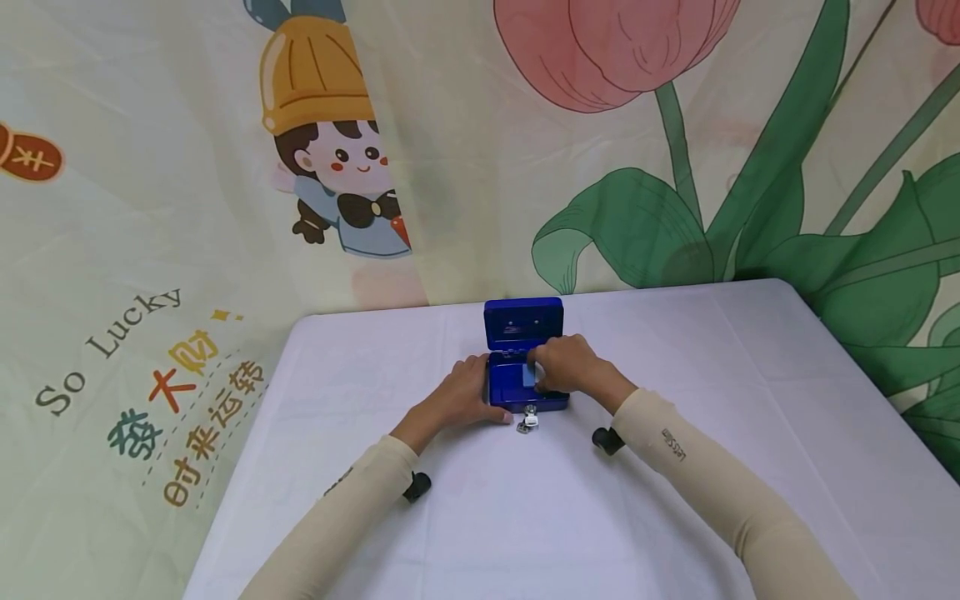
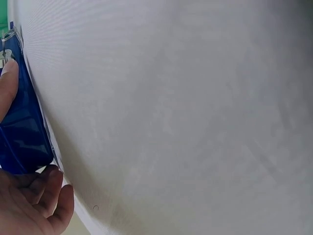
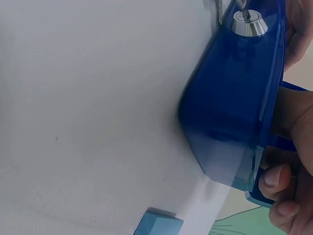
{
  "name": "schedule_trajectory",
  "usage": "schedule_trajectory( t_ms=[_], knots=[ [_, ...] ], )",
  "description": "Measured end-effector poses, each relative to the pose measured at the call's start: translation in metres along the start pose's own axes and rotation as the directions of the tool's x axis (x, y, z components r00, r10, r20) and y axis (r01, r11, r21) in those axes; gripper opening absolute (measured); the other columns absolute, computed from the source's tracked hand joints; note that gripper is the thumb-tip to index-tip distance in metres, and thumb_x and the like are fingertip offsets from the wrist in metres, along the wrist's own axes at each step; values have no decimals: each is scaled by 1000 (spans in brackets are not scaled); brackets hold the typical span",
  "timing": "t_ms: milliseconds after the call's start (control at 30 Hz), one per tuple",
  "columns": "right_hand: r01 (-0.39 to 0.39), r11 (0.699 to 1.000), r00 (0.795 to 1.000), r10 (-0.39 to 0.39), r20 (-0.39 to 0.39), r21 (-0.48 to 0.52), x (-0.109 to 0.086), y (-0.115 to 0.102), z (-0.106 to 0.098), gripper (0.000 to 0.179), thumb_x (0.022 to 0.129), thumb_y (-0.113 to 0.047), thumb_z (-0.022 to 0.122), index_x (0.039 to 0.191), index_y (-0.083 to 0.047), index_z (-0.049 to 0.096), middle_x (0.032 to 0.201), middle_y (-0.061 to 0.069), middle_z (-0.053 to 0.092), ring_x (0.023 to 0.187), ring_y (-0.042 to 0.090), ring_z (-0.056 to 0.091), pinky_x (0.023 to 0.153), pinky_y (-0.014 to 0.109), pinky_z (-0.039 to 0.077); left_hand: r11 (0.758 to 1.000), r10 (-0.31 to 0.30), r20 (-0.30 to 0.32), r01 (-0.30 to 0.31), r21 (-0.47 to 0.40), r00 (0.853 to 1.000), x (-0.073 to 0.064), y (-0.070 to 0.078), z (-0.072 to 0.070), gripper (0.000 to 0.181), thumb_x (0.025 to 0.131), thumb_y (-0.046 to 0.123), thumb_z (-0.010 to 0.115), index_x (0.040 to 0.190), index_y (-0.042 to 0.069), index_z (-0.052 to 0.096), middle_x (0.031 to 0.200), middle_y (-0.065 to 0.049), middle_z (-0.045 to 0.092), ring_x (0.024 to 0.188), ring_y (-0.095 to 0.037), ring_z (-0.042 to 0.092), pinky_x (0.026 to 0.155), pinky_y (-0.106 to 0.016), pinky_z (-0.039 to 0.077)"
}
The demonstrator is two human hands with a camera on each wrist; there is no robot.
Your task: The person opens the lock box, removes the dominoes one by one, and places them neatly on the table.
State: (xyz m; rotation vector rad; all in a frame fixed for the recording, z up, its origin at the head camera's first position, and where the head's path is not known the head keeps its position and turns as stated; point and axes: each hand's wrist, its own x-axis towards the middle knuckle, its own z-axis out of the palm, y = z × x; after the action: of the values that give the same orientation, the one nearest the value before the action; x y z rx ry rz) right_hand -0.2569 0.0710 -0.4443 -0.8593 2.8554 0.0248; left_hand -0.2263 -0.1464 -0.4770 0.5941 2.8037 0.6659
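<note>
A blue metal cash box (image 1: 527,403) stands on the table with its lid (image 1: 523,323) raised. My left hand (image 1: 463,397) holds the box at its left side, thumb along the front and fingers by the side wall. Over the right wall reaches my right hand (image 1: 564,363), its fingertips inside the box at a small light blue block (image 1: 529,375); the right wrist view hides those fingertips behind the wall. A key sits in the front lock (image 3: 249,23), and more keys (image 1: 523,427) hang from it.
Another light blue block (image 3: 159,225) lies on the white tablecloth (image 1: 480,517) close to the box's right side. Behind the table hangs a printed cloth (image 1: 465,167) with flowers and a cartoon figure.
</note>
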Motion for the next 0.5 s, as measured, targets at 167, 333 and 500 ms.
schedule_trajectory(
  t_ms=[167,333,500],
  knots=[
    [-13,1000,1000,13,-10,3,0,-1,-1,50,84,-44,81,122,-14,72,98,5,77,83,21,68,85,47,57,1000,-6,3,6,-2,1000,0,1,0,115,69,54,88,155,4,30,141,-17,52,122,-33,47,109,-49,41],
    [-29,1000,1000,29,-7,-4,1,-2,-1,49,83,-45,81,117,-11,73,93,5,76,78,19,64,79,43,57,1000,-5,-3,5,-10,1000,-2,3,-1,114,69,53,89,154,4,31,140,-18,52,121,-33,47,108,-50,42],
    [-34,999,999,34,-5,-13,1,-4,-3,47,83,-45,81,114,-9,73,88,4,75,72,18,60,76,41,56,1000,-15,4,15,4,1000,-1,2,-1,115,70,54,88,155,4,29,141,-17,51,123,-32,46,110,-48,41]
  ],
)
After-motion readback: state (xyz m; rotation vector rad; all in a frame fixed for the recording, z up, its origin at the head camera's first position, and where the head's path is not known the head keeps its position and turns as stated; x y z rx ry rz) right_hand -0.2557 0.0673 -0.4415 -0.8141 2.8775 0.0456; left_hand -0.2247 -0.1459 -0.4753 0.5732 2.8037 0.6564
